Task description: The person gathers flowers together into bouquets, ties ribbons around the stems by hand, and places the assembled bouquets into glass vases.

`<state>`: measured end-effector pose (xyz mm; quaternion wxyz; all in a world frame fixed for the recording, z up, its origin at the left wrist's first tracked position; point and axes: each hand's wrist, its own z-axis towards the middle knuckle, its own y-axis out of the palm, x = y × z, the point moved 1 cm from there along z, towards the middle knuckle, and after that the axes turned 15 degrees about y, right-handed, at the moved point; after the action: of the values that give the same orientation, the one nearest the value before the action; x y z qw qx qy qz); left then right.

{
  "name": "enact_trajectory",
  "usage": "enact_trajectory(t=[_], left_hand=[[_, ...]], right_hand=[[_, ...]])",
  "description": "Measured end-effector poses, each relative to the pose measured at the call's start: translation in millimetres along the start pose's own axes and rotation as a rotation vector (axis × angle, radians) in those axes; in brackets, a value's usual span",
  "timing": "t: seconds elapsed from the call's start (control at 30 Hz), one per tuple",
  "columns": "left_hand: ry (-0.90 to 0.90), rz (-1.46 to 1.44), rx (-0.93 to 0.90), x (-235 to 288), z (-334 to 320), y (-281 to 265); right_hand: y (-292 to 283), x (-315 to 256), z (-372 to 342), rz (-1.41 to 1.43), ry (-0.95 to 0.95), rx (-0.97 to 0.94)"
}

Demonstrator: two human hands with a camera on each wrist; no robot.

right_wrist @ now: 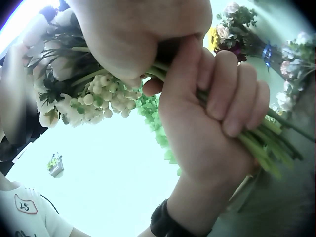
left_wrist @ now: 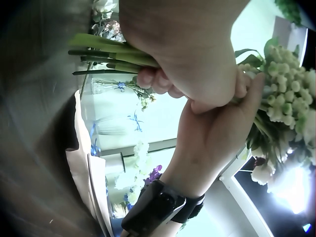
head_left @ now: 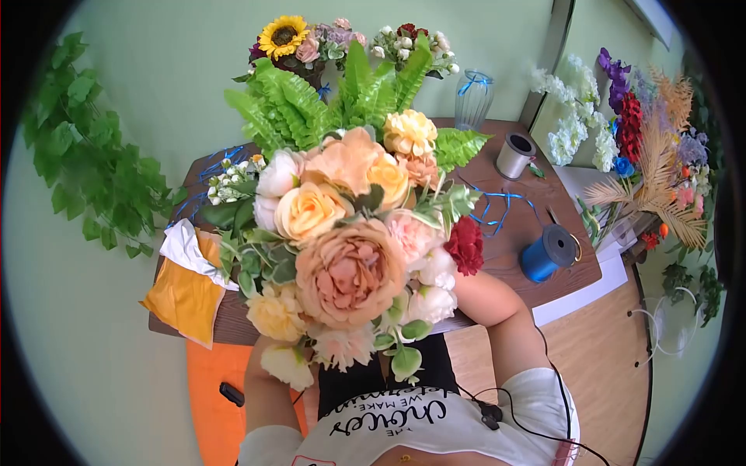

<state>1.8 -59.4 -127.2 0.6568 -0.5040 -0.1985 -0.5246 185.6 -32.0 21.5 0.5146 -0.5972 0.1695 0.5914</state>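
A big bouquet (head_left: 350, 268) of peach, yellow and pink artificial flowers with fern leaves fills the middle of the head view, hiding both hands there. In the right wrist view my left hand (right_wrist: 207, 113) wraps its fingers round the bundled green stems (right_wrist: 269, 143), whose cut ends stick out below the fist. My right hand (left_wrist: 217, 128) grips the stems higher up, close under the flower heads and against the left hand. White berry sprigs (left_wrist: 284, 94) show just beyond it in the left wrist view.
On the brown table (head_left: 505, 206) are a blue ribbon spool (head_left: 550, 252), a silver spool (head_left: 515, 155), a glass vase (head_left: 472, 101) and orange and white wrapping paper (head_left: 186, 283). Finished-looking bouquets (head_left: 307, 43) stand behind. Loose flowers (head_left: 653, 147) crowd the right; ivy (head_left: 89, 140) hangs left.
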Motion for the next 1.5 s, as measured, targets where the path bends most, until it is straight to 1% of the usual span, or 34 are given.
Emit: enact_trajectory(t=[0.87,1.0,1.03,1.1,1.13,1.2,1.23,1.27,1.3,1.33,1.4,1.47,1.5], left_hand=[[-0.011,0.046,0.039,-1,10,-9],[0.019,0.099,0.035,-5,14,-9],[0.053,0.149,0.032,-7,17,-11],[0.229,0.39,0.01,-17,28,-12],[0.412,0.639,0.005,-20,39,-14],[0.643,0.943,0.046,-21,49,-8],[0.618,0.874,0.037,-8,57,-6],[0.51,0.694,0.014,3,64,-4],[0.194,0.28,-0.047,51,68,-5],[-0.145,-0.08,0.017,99,70,-6],[0.053,-0.187,0.075,107,73,-3],[0.175,-0.401,0.093,110,76,2],[0.237,-0.509,0.102,111,76,3]], right_hand=[[-7,1,-1,-0.028,-0.026,0.05],[-8,3,-1,-0.036,-0.035,0.061],[-9,2,0,-0.042,-0.042,0.066],[-11,5,1,-0.061,-0.061,0.085],[-12,6,1,-0.077,-0.078,0.093],[-15,8,-1,-0.119,-0.119,0.118],[-16,9,1,-0.151,-0.145,0.135],[-17,11,2,-0.19,-0.181,0.158],[-19,10,6,-0.232,-0.211,0.18],[-21,12,13,-0.276,-0.224,0.218],[-24,8,21,-0.214,-0.137,0.25],[-21,-4,19,0.168,0.188,0.251],[-24,-7,19,0.198,0.228,0.172]])
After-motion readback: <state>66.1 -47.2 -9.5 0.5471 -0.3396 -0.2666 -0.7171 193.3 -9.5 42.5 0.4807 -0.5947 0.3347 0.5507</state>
